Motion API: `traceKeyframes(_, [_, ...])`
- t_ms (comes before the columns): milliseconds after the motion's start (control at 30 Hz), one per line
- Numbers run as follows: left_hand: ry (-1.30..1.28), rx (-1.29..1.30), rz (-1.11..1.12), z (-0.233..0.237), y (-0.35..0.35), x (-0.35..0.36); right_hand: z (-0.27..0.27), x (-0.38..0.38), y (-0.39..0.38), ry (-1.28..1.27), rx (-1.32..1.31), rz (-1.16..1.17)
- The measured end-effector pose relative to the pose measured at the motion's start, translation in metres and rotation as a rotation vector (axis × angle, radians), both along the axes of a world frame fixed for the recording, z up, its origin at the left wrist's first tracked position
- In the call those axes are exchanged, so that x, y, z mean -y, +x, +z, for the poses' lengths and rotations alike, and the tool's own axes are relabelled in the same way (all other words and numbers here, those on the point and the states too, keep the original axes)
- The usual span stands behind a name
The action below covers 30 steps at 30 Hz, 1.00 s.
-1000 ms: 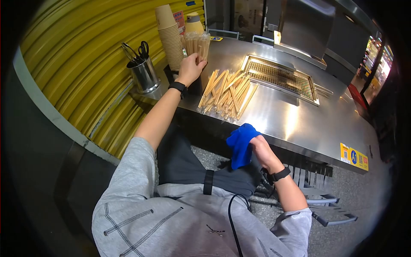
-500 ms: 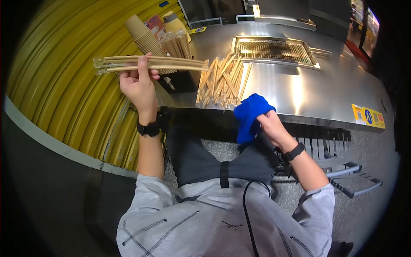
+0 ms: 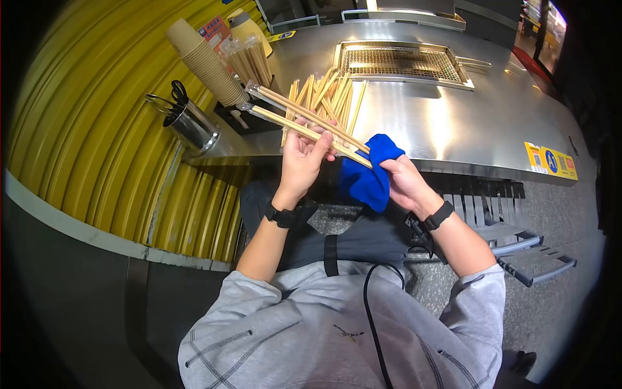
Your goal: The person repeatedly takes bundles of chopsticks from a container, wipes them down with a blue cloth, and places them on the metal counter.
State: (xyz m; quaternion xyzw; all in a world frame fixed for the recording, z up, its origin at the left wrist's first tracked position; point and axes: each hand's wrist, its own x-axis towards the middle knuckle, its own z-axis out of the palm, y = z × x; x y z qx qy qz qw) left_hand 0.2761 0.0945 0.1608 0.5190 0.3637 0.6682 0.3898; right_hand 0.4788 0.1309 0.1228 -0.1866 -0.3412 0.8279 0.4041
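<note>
My left hand (image 3: 303,155) is closed around wrapped chopsticks (image 3: 285,121), which slant from upper left to lower right. Their lower right ends touch a blue cloth (image 3: 369,185). That cloth is pinched in my right hand (image 3: 405,178), with part of it hanging below the fingers in front of the table edge. Just behind my left hand, a loose pile of chopsticks (image 3: 337,97) lies criss-crossed on the steel table (image 3: 414,123).
Stacked paper cups (image 3: 204,61), a bundle of wrapped chopsticks (image 3: 249,61) and a beige container (image 3: 249,29) stand at the back left. A metal holder (image 3: 196,131) sits at the left end. A grill grate (image 3: 402,63) is set into the table. Below right is a stool (image 3: 534,259).
My left hand has moved right and down with the chopsticks, which now slant and meet the blue cloth. The metal holder at the left has come into sight.
</note>
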Motion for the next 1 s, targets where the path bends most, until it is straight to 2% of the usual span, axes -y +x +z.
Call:
traceKeyframes(133, [-0.05, -0.018, 0.044, -0.013, -0.012, -0.005, -0.004, 0.003, -0.003, 0.036, 0.038, -0.001])
traceKeyframes(367, [0.001, 0.011, 0.132, -0.004, -0.021, -0.006, -0.005, 0.005, -0.007, 0.089, 0.25, -0.03])
traceKeyframes(500, [-0.06, -0.012, 0.157, -0.004, -0.027, -0.005, -0.006, 0.003, -0.004, 0.121, 0.297, 0.05])
traceKeyframes(567, [-0.091, -0.015, 0.123, -0.007, -0.033, -0.005, 0.0, 0.006, -0.004, 0.114, 0.341, 0.086])
traceKeyframes(767, [-0.166, 0.009, 0.017, -0.012, -0.044, -0.003, 0.007, 0.0, 0.005, 0.189, 0.26, 0.039])
traceKeyframes(900, [-0.19, -0.025, -0.046, -0.011, -0.045, -0.004, 0.024, 0.006, 0.008, 0.184, 0.219, 0.153])
traceKeyframes(1000, [-0.2, -0.079, -0.085, -0.011, -0.036, -0.002, 0.017, 0.01, 0.0, 0.383, 0.381, 0.243])
